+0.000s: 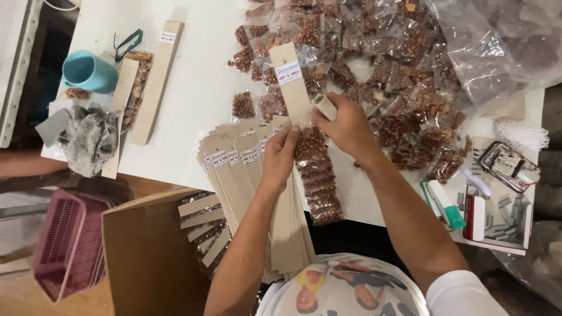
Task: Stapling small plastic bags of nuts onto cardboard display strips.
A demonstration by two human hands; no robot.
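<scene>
My left hand pinches a strip of small clear packets of brown nuts against a long tan cardboard strip with a small white label. My right hand grips a small cream stapler at the side of that cardboard strip. Under my left forearm lies a fanned stack of similar labelled cardboard strips. A large heap of nut packets covers the white table beyond my hands.
A teal cup, grey cloth and two cardboard strips lie left. An open cardboard box holds finished strips; a pink basket sits on the floor. A staple box and white-green tool are right.
</scene>
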